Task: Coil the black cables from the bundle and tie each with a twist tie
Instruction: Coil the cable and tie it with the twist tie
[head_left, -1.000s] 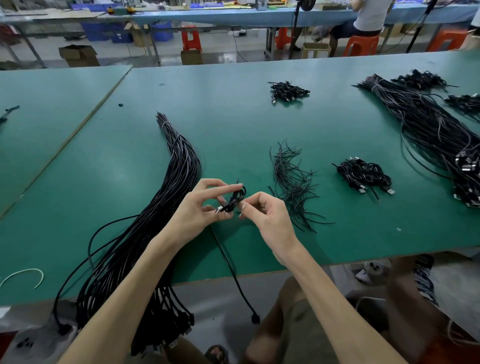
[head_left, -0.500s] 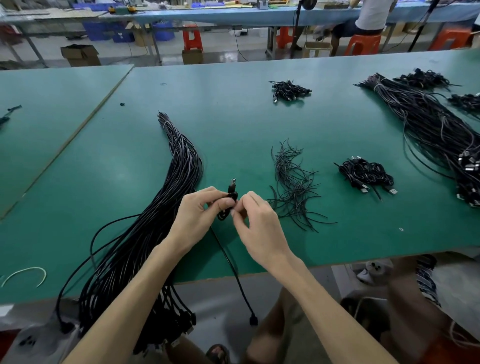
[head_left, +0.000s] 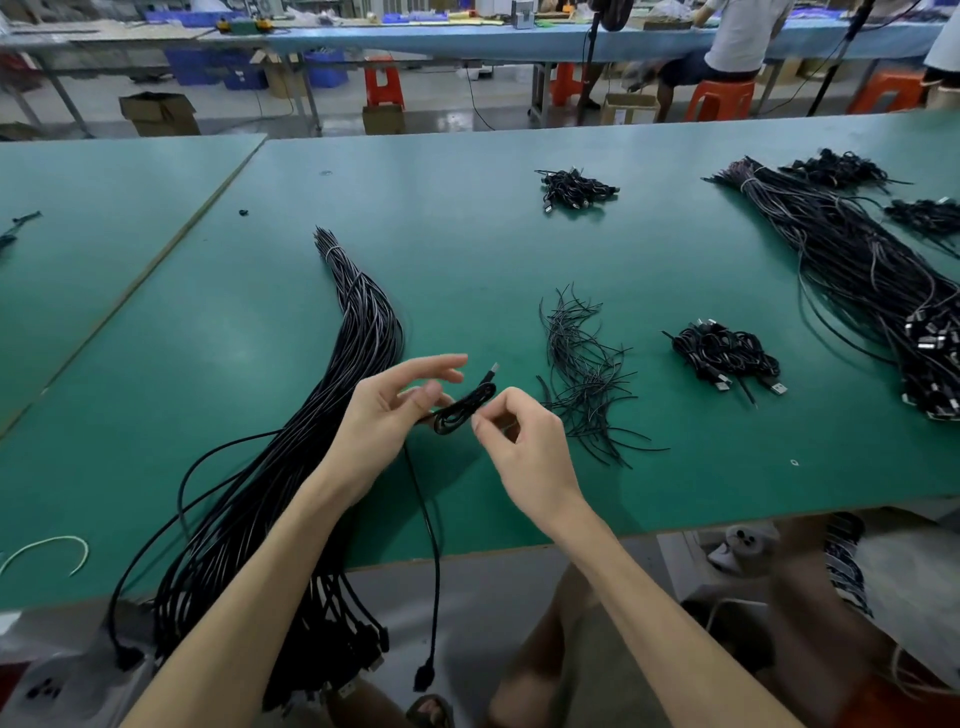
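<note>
Head view: hands eased apart since moment ago; left hand (head_left: 379, 415), fingers fanned, and right hand (head_left: 524, 441) each pinch coil (head_left: 462, 408) over near edge of counter (head_left: 467, 249), beside bundle (head_left: 358, 332). Tail (head_left: 434, 545) hangs off edge: winding unfinished, tie later.

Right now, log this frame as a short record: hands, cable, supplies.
left hand: pinches the small cable coil
right hand: pinches the coil from the right
tail: hangs over the table edge, plug dangling
bundle: on table, left of the hands
twist ties: loose pile right of the hands
tie on coil: none visible
</note>
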